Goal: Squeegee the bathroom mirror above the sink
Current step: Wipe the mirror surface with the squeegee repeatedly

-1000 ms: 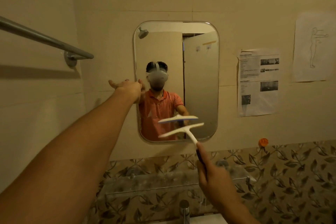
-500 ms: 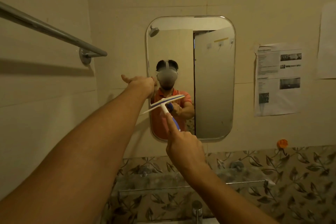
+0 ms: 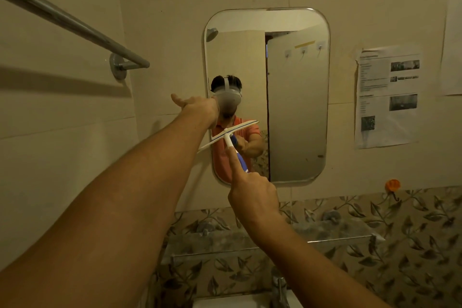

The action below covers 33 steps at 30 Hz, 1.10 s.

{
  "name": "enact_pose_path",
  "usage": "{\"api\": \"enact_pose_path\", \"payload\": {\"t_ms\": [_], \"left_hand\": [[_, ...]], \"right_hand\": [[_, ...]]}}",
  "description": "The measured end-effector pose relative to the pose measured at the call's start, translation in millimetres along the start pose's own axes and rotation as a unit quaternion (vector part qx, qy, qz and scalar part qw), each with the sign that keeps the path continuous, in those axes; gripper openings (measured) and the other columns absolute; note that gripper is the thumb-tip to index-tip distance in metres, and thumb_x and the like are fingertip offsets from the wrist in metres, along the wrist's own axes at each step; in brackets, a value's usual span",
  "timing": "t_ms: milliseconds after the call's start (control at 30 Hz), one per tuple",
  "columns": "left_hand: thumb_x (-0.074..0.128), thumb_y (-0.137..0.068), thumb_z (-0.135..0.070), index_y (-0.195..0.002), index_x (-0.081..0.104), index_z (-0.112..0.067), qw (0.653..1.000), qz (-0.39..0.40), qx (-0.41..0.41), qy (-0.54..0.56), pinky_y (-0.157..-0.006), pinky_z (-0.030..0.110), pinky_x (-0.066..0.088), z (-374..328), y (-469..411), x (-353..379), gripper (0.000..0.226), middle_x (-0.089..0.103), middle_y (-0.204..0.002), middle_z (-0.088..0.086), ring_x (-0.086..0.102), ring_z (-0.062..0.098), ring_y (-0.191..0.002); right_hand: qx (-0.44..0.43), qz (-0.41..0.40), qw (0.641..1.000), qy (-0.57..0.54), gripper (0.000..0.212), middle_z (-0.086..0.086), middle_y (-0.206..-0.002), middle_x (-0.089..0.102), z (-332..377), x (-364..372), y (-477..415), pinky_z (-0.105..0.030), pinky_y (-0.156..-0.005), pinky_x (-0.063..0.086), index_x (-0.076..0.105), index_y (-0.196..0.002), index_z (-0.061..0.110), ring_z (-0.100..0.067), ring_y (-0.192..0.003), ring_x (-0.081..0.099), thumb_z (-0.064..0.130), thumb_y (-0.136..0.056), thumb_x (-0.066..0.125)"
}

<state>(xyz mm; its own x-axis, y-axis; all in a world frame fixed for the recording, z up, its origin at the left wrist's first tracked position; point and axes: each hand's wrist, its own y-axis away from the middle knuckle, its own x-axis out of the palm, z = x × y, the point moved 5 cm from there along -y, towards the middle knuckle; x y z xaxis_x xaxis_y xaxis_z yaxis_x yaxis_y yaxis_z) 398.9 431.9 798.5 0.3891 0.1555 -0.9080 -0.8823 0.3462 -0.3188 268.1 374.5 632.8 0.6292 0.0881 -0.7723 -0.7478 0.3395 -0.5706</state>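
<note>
Directly below you, the sink rim and tap sit at the lower edge of view, with a glass shelf on the patterned tiles behind them. Your right hand grips the squeegee by its blue handle, forefinger laid straight along it. The white blade is tilted, left end lower. It lies at the glass low on the mirror's left side, and its left end overhangs the mirror's left edge. Your left hand is at that same edge, higher up, thumb out to the left; its fingers are hidden, so I cannot tell their state. On the wall, a towel rail runs left of the mirror, and a printed sheet and an orange hook are to its right.
</note>
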Motion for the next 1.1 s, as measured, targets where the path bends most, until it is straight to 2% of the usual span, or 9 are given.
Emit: {"api": "enact_pose_path", "payload": {"t_ms": [167, 267, 400, 533, 667, 767, 900, 967, 1100], "left_hand": [[0.062, -0.096, -0.027, -0.158, 0.017, -0.021, 1.000, -0.006, 0.002, -0.004, -0.111, 0.077, 0.006, 0.8, -2.1, 1.3, 0.076, 0.044, -0.147, 0.017, 0.036, 0.042, -0.140], [0.060, -0.096, -0.031, -0.158, 0.014, -0.024, 1.000, 0.000, -0.004, 0.002, -0.109, 0.078, 0.005, 0.2, -6.1, 2.4, 0.078, 0.046, -0.146, 0.014, 0.039, 0.041, -0.138], [0.054, -0.098, -0.042, -0.157, 0.020, -0.026, 1.000, -0.003, -0.013, 0.016, -0.108, 0.080, 0.001, 0.2, -12.8, 6.0, 0.070, 0.047, -0.147, 0.010, 0.039, 0.040, -0.139], [0.056, -0.098, -0.036, -0.158, 0.019, -0.025, 0.999, -0.015, -0.017, 0.023, -0.107, 0.079, 0.002, -0.5, -13.0, 5.5, 0.071, 0.052, -0.142, 0.009, 0.043, 0.039, -0.135], [0.063, -0.095, -0.029, -0.155, 0.026, -0.027, 0.999, -0.004, -0.013, 0.032, -0.109, 0.077, 0.002, 0.7, -17.7, 0.2, 0.071, 0.049, -0.143, 0.012, 0.039, 0.040, -0.138], [0.062, -0.094, -0.023, -0.154, 0.028, -0.031, 0.999, 0.009, -0.003, 0.038, -0.107, 0.081, 0.002, 4.9, -20.1, -2.9, 0.069, 0.044, -0.149, 0.012, 0.034, 0.041, -0.141], [0.057, -0.099, -0.026, -0.140, 0.050, -0.027, 0.998, -0.001, -0.001, 0.059, -0.108, 0.080, 0.002, 10.2, -17.5, -10.5, 0.042, 0.054, -0.139, 0.010, 0.041, 0.037, -0.137], [0.056, -0.100, -0.030, -0.128, 0.059, -0.022, 0.998, -0.014, -0.003, 0.069, -0.109, 0.078, 0.003, 16.8, -22.0, -18.7, 0.029, 0.059, -0.131, 0.010, 0.048, 0.035, -0.130], [0.052, -0.098, -0.026, -0.121, 0.066, -0.015, 0.984, -0.112, -0.014, 0.137, -0.112, 0.068, 0.021, 36.5, -24.7, -48.1, 0.029, 0.063, -0.122, 0.013, 0.054, 0.038, -0.122]], "right_hand": [[0.015, 0.007, 1.000, 0.011, 0.089, -0.005, -0.082, 0.052, -13.5, 16.7, 23.2, -0.031, -0.054, 0.042, -0.022, -0.156, 0.037, -0.011, -0.053, 0.039, 0.015, -0.102, 0.045], [0.032, 0.023, 0.999, 0.020, 0.094, -0.005, -0.082, 0.056, -26.1, 33.8, 38.7, -0.032, -0.056, 0.047, -0.026, -0.154, 0.037, -0.015, -0.058, 0.050, 0.016, -0.101, 0.048], [0.050, 0.069, 0.996, 0.020, 0.090, -0.007, -0.094, 0.067, -42.8, 56.0, 66.5, -0.033, -0.057, 0.043, -0.028, -0.153, 0.037, -0.020, -0.065, 0.052, 0.010, -0.101, 0.041], [0.067, 0.124, 0.990, -0.007, 0.087, -0.006, -0.099, 0.067, -58.0, 55.4, 83.0, -0.029, -0.061, 0.043, -0.024, -0.154, 0.039, -0.018, -0.066, 0.050, 0.015, -0.103, 0.042], [0.027, 0.042, 0.997, -0.052, 0.085, 0.003, -0.077, 0.055, -39.1, 17.3, 60.7, -0.022, -0.049, 0.037, -0.033, -0.150, 0.042, -0.009, -0.053, 0.043, 0.024, -0.106, 0.038], [-0.003, -0.024, 0.997, -0.076, 0.087, 0.003, -0.076, 0.051, -18.2, -15.4, 29.7, -0.023, -0.048, 0.037, -0.026, -0.153, 0.044, -0.006, -0.053, 0.041, 0.023, -0.104, 0.044], [0.006, -0.018, 0.997, -0.080, 0.091, -0.002, -0.085, 0.046, -5.1, -49.9, -3.2, -0.025, -0.046, 0.026, -0.021, -0.155, 0.044, -0.007, -0.056, 0.034, 0.023, -0.103, 0.050], [0.013, -0.014, 0.996, -0.082, 0.091, -0.003, -0.084, 0.046, -2.4, -59.2, -11.6, -0.026, -0.049, 0.030, -0.022, -0.155, 0.044, -0.006, -0.056, 0.034, 0.023, -0.103, 0.050], [0.023, -0.017, 0.996, -0.080, 0.086, 0.002, -0.072, 0.039, -5.0, -66.2, -19.0, -0.027, -0.050, 0.032, -0.022, -0.154, 0.046, -0.008, -0.056, 0.037, 0.025, -0.105, 0.045]]}}
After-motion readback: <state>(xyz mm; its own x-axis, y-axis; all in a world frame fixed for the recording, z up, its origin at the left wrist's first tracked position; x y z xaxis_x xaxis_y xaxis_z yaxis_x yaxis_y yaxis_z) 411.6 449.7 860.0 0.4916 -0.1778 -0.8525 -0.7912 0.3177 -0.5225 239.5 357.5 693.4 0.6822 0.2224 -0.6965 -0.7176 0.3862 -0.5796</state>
